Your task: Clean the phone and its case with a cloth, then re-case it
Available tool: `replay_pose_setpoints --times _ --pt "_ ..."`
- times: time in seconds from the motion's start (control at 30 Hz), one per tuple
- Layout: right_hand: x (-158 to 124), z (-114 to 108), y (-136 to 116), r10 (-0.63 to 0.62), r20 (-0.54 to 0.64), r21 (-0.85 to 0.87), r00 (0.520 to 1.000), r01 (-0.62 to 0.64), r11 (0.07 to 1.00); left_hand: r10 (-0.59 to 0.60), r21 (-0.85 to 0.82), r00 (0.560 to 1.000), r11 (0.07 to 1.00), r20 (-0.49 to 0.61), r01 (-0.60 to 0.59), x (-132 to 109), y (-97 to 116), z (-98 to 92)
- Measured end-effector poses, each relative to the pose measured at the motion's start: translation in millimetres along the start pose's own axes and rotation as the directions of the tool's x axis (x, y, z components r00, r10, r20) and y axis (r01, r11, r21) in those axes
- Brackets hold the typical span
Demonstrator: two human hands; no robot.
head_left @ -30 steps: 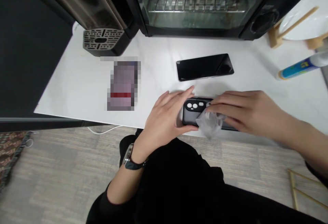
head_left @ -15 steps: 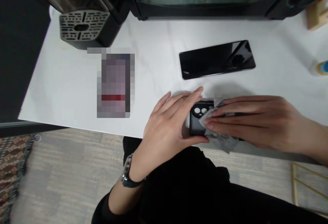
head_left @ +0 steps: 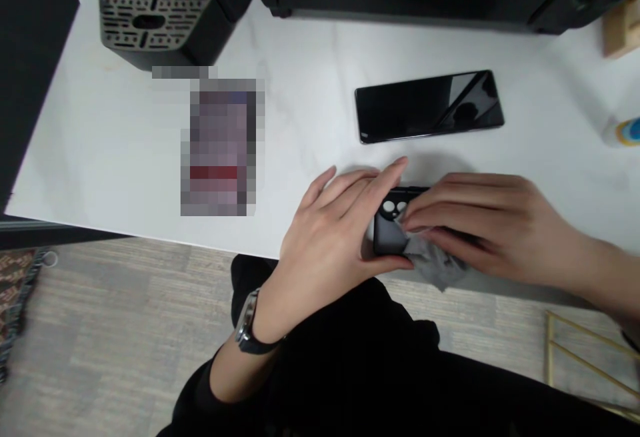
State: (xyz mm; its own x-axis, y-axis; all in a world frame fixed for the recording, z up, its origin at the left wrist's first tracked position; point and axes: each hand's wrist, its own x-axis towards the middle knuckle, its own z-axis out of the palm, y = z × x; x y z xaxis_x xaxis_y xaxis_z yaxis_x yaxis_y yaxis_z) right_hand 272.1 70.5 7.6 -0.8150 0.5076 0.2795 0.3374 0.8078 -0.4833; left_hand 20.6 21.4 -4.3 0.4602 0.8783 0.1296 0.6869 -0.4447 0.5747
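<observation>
A black phone case [head_left: 389,235] lies on the white counter near its front edge, its round camera cutouts showing. My left hand [head_left: 330,230], with a watch at the wrist, grips the case's left end between thumb and fingers. In my right hand [head_left: 475,223] a crumpled grey cloth [head_left: 435,265] is pinched, pressed against the case just below the camera cutouts. The right part of the case is hidden under that hand and the cloth. Beyond both hands lies a black smartphone [head_left: 430,107], its glossy face up.
A blurred-out flat item [head_left: 220,150] lies at the left of the counter [head_left: 305,110]. Behind it stands a machine with a slotted drip tray [head_left: 150,20]. A dark glass-fronted appliance [head_left: 410,3] is at the back. At right are a wooden block [head_left: 623,30] and a small bottle [head_left: 631,131].
My right hand's fingers have bent and drawn together on the cloth, which bunches lower over the case. My left hand keeps its hold. The whole view has shifted slightly.
</observation>
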Motion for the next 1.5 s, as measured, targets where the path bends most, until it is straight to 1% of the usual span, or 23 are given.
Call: replay_pose_setpoints --times 0.07,0.13,0.27,0.37,0.43,0.6,0.77,0.83,0.93,1.0,1.23,1.4,1.5 --pt "7.9 5.8 -6.3 0.100 -0.015 -0.007 0.995 -0.100 0.995 0.009 0.016 1.000 1.000 -0.012 -0.009 0.7 0.0 1.9" --pt "14.6 9.8 -11.4 0.166 -0.027 -0.007 0.986 -0.166 0.986 0.010 0.029 1.000 1.000 -0.019 -0.009 1.4 -0.2 3.8" --pt "20.7 8.9 -14.8 0.225 -0.015 -0.006 0.974 -0.225 0.974 0.002 0.032 1.000 0.999 -0.029 -0.001 1.7 -1.3 5.9" --pt "21.7 4.2 -15.4 0.260 0.026 0.021 0.965 -0.261 0.965 -0.003 0.033 0.999 0.999 -0.035 0.005 1.7 -2.1 6.1" --pt "23.2 3.4 -16.7 0.271 0.047 0.023 0.961 -0.272 0.962 0.004 0.032 1.000 0.999 -0.030 -0.003 2.2 -2.1 5.8" --pt "28.0 8.3 -19.1 0.289 0.021 -0.027 0.957 -0.289 0.957 -0.003 0.023 1.000 1.000 -0.022 0.004 3.4 -1.4 5.5" --pt "26.6 7.1 -17.7 0.295 0.051 0.089 0.954 -0.299 0.950 0.001 0.031 1.000 1.000 -0.015 0.000 2.6 -1.1 6.5" --pt "28.1 9.5 -18.1 0.283 0.024 0.106 0.959 -0.284 0.953 0.001 0.029 1.000 1.000 -0.007 -0.001 2.7 -0.7 6.5" --pt "30.2 16.0 -19.8 0.261 -0.022 0.087 0.965 -0.258 0.962 -0.005 0.024 1.000 1.000 -0.019 0.005 3.1 -0.9 6.5" --pt "27.4 17.7 -20.6 0.263 -0.034 0.063 0.964 -0.261 0.963 -0.002 0.025 1.000 1.000 -0.029 0.003 3.2 -1.6 6.8" --pt "2.8 5.9 -18.1 0.244 -0.044 0.077 0.969 -0.240 0.968 0.003 -0.002 1.000 1.000 -0.027 -0.003 2.6 -1.5 6.6" --pt "10.5 17.6 -21.1 0.282 -0.110 0.039 0.953 -0.279 0.959 0.006 0.020 1.000 1.000 -0.015 -0.005 3.0 -1.3 5.3" --pt "13.6 18.7 -22.7 0.273 -0.090 0.010 0.958 -0.273 0.962 0.001 0.023 1.000 1.000 -0.019 -0.001 2.8 -2.7 5.0"
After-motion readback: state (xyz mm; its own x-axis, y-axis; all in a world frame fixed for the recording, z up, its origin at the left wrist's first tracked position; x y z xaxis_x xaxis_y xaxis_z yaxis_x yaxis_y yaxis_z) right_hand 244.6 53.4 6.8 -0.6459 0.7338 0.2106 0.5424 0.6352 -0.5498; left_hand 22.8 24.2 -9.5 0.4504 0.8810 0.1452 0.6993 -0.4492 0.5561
